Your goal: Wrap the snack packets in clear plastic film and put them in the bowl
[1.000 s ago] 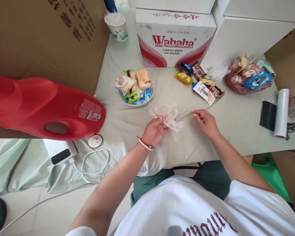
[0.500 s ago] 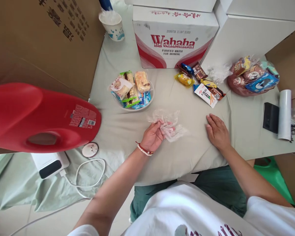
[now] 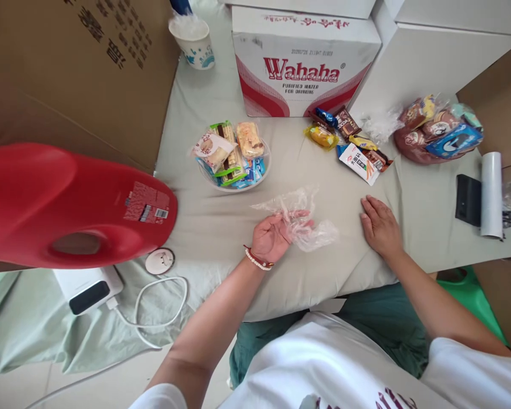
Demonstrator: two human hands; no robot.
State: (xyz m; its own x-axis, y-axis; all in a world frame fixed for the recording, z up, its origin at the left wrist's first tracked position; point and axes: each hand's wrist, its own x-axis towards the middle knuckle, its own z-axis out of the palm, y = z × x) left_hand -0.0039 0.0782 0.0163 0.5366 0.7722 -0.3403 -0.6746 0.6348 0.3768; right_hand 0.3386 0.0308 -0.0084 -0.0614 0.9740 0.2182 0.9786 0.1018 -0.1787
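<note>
My left hand (image 3: pixel 272 236) is palm up over the cloth, its fingers loosely curled into a crumpled clear plastic bag (image 3: pixel 309 227). The thin film drapes over the fingertips and partly veils them. My right hand (image 3: pixel 381 225) rests palm down on the tablecloth with its fingers stretched out, holding nothing. Beyond the left hand sits a clear plastic bowl (image 3: pixel 267 170) of wrapped snacks. Past the right hand lies a loose pile of packets, among them a white snack packet (image 3: pixel 359 164) and a yellow wrapped piece (image 3: pixel 321 137).
A red jug (image 3: pixel 106 199) looms at the left, above a white power bank (image 3: pixel 89 292) with a cable. At the back stand a Wahaha carton (image 3: pixel 302 85) and a paper cup (image 3: pixel 193 45). To the right are a bag of snacks (image 3: pixel 436 133) and a plastic roll (image 3: pixel 491 196).
My left hand has shifted slightly right and its fingers have loosened. The clear bag is more spread out over them. My right hand stays flat on the cloth.
</note>
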